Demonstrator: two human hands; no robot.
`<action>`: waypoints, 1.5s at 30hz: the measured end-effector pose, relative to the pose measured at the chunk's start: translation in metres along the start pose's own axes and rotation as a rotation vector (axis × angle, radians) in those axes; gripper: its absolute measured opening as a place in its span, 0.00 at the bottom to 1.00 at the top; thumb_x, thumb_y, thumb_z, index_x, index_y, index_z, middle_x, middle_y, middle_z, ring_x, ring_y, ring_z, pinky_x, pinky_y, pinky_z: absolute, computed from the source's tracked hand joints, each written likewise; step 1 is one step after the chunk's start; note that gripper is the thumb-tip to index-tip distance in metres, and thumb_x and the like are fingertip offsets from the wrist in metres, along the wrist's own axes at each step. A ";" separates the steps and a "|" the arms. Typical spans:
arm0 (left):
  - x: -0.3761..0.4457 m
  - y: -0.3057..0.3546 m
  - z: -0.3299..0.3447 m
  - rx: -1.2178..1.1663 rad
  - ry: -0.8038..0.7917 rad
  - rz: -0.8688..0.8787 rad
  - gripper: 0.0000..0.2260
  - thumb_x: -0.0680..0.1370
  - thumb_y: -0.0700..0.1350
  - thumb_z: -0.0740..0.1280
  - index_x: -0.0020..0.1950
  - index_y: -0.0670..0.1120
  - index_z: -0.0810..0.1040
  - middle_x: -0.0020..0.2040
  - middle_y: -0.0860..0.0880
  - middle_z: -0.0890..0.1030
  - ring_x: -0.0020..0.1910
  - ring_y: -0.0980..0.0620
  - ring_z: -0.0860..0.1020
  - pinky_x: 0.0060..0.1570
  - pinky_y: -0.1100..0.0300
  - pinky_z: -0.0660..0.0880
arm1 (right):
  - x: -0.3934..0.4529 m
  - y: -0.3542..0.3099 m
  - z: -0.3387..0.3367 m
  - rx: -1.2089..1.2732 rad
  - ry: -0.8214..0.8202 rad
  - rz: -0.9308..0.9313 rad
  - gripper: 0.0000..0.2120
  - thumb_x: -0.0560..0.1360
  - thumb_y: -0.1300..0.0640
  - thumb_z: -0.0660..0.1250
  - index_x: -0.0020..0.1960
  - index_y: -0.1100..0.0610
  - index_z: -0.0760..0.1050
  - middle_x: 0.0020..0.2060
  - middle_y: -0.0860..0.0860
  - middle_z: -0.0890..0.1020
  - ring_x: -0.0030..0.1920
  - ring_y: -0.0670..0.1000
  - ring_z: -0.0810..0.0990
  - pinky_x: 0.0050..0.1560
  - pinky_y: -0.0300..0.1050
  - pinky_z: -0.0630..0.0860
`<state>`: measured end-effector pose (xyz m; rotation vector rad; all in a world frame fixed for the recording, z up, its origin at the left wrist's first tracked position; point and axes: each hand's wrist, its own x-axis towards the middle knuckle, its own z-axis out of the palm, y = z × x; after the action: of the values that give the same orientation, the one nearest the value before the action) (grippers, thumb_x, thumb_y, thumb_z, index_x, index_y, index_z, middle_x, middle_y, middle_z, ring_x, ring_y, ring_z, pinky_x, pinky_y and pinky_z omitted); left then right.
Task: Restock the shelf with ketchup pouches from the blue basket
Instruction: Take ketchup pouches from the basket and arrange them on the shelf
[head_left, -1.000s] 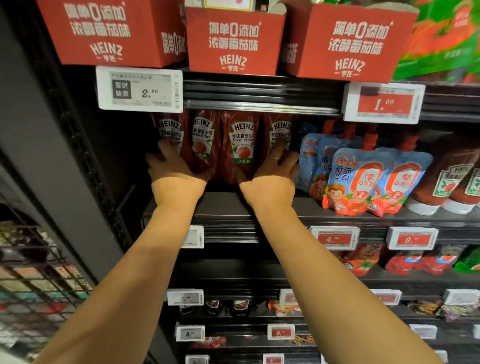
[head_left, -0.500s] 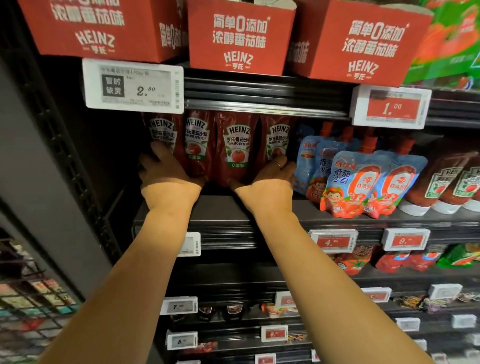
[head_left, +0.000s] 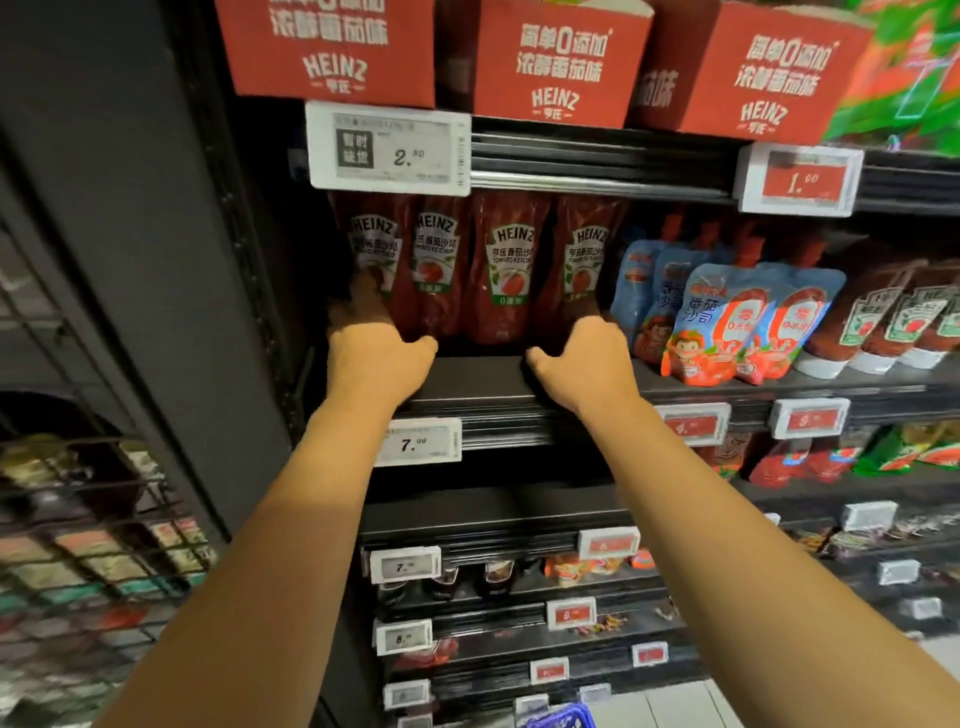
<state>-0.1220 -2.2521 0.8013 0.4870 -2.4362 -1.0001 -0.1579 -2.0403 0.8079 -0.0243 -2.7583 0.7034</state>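
Reaching both hands onto shelf (head_left: 483, 379): left hand (head_left: 376, 345) pressing leftmost pouch, right hand (head_left: 587, 358) pressing rightmost, fingers extended against row of four upright ketchup pouches (head_left: 506, 270). Blue basket (head_left: 561, 719) peeking at bottom edge.

I see a shop aisle: price tags (head_left: 388, 149) above my left hand (head_left: 378, 358), stocked shelving (head_left: 779, 387) beside it.

We look from a single head-worn wide-angle camera, facing forward and slightly down into a dark store shelf (head_left: 519, 384) at arm's reach. Both forearms stretch away from us up the frame. The view bends at its edges and blurs at left, where a wire rack (head_left: 78, 519) stands.
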 end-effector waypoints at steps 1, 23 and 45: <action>-0.003 -0.003 -0.003 -0.008 -0.018 0.014 0.38 0.71 0.52 0.77 0.76 0.48 0.62 0.69 0.39 0.70 0.65 0.37 0.73 0.58 0.52 0.74 | -0.005 0.004 -0.002 0.032 0.003 -0.010 0.20 0.74 0.46 0.73 0.44 0.59 0.67 0.46 0.54 0.72 0.45 0.55 0.71 0.42 0.45 0.68; -0.250 -0.093 0.035 0.015 -0.022 -0.079 0.13 0.75 0.35 0.68 0.47 0.54 0.77 0.45 0.51 0.81 0.42 0.69 0.77 0.50 0.74 0.73 | -0.131 0.272 0.012 0.633 -0.618 -0.086 0.06 0.75 0.57 0.74 0.46 0.50 0.77 0.38 0.48 0.79 0.36 0.46 0.75 0.43 0.38 0.75; -0.579 -0.445 0.347 0.302 -1.049 -0.811 0.12 0.73 0.47 0.71 0.53 0.42 0.80 0.48 0.46 0.79 0.54 0.40 0.80 0.47 0.56 0.73 | -0.431 0.509 0.360 0.356 -1.027 1.140 0.08 0.79 0.62 0.62 0.42 0.55 0.73 0.39 0.55 0.76 0.39 0.53 0.76 0.47 0.51 0.76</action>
<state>0.2390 -2.0785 0.0984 1.4241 -3.4345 -1.4491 0.1233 -1.7975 0.1471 -1.6732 -3.2450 1.8764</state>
